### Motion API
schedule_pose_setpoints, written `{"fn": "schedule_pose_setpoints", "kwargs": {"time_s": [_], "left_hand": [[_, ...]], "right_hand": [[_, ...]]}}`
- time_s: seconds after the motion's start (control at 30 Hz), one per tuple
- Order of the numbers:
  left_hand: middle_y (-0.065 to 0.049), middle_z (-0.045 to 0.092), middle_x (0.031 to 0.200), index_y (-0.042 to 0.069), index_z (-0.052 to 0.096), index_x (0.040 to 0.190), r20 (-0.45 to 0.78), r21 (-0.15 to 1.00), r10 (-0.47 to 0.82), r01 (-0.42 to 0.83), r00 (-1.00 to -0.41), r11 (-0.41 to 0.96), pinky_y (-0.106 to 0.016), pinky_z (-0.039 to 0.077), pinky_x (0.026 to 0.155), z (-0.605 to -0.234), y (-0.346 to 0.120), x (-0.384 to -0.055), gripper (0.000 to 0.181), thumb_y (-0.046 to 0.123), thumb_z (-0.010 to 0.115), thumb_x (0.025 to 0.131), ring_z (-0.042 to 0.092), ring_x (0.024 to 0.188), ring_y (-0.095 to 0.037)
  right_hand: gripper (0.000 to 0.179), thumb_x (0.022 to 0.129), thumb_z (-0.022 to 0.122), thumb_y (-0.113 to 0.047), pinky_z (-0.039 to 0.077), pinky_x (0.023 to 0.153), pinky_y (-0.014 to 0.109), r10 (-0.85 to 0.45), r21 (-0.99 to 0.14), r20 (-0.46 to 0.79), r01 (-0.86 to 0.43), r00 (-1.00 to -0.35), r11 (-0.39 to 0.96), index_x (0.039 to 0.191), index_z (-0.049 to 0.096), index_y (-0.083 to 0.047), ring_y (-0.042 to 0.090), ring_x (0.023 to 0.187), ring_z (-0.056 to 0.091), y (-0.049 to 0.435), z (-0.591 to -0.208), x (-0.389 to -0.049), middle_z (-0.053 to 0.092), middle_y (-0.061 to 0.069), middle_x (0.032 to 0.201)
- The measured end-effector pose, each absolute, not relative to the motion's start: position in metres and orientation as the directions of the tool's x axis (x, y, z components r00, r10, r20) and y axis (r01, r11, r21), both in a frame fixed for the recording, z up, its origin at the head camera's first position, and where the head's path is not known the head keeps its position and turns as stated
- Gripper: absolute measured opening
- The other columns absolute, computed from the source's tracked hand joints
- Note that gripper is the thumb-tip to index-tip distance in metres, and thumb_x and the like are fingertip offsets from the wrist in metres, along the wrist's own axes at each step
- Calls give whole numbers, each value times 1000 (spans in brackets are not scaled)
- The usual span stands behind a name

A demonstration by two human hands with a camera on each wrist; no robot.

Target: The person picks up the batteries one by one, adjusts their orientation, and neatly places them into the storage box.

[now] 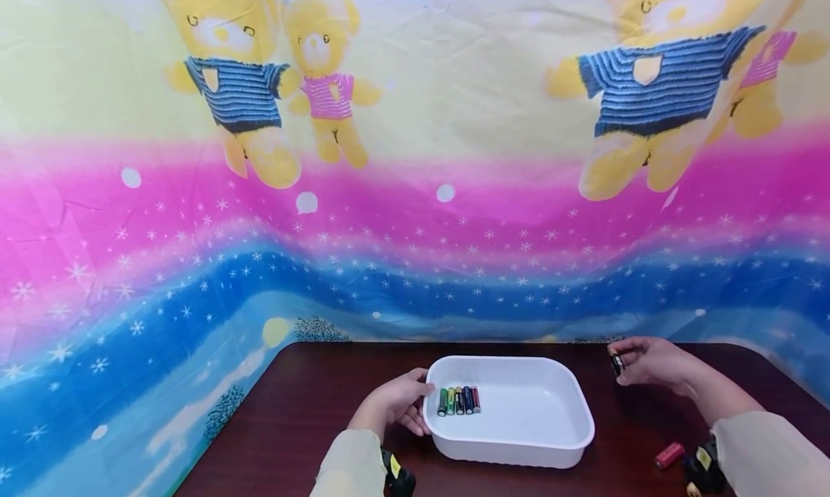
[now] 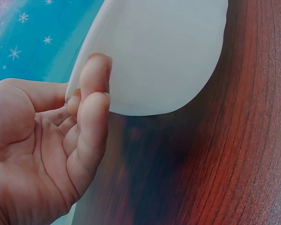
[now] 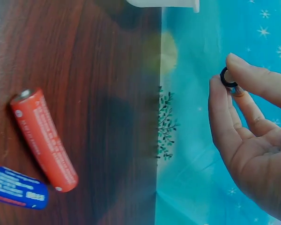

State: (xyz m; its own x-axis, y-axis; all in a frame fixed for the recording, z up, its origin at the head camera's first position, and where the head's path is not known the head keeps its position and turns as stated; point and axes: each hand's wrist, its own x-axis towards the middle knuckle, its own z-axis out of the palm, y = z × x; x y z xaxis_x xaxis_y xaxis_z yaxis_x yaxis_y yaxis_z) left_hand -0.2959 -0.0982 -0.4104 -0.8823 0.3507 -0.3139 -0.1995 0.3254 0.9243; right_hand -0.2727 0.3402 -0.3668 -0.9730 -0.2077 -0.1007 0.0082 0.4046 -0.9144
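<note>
A white plastic basin (image 1: 512,450) sits on the table, with several batteries (image 1: 460,401) lined up side by side at its left end. My left hand (image 1: 403,402) holds the basin's left side, thumb at the rim and fingers against the outer wall, as the left wrist view also shows on the white wall (image 2: 154,61). To the right of the basin, my right hand (image 1: 658,364) pinches a dark battery (image 1: 616,364) above the table. In the right wrist view, this battery (image 3: 228,78) appears end-on between thumb and fingertips.
A red battery (image 1: 669,455) lies on the dark wooden table (image 1: 305,425) below my right forearm. Beside it in the right wrist view is a blue battery (image 3: 18,185). A printed cloth with bears (image 1: 415,230) hangs behind the table's far edge.
</note>
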Motion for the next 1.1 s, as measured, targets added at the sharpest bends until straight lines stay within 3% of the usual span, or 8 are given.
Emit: {"fn": "schedule_pose_setpoints", "kwargs": {"time_s": [0.57, 1.1], "left_hand": [[-28, 61, 82, 10, 33, 138, -334, 914, 344, -213, -877, 345, -35, 55, 47, -408, -96, -296, 42, 20, 45, 98, 61, 48, -22], [-27, 61, 83, 9, 32, 138, -331, 913, 344, -207, -879, 351, -35, 55, 47, -406, -96, -293, 42, 18, 43, 99, 60, 47, -22]], "right_hand": [[66, 74, 72, 2, 54, 80, 43, -259, -914, -85, -29, -962, 405, 127, 37, 19, 25, 92, 60, 317, -352, -279, 54, 25, 111], [65, 71, 76, 1, 54, 78, 43, -163, -901, -114, 33, -980, 433, 126, 44, 11, 24, 88, 59, 272, -354, -292, 50, 23, 111]]}}
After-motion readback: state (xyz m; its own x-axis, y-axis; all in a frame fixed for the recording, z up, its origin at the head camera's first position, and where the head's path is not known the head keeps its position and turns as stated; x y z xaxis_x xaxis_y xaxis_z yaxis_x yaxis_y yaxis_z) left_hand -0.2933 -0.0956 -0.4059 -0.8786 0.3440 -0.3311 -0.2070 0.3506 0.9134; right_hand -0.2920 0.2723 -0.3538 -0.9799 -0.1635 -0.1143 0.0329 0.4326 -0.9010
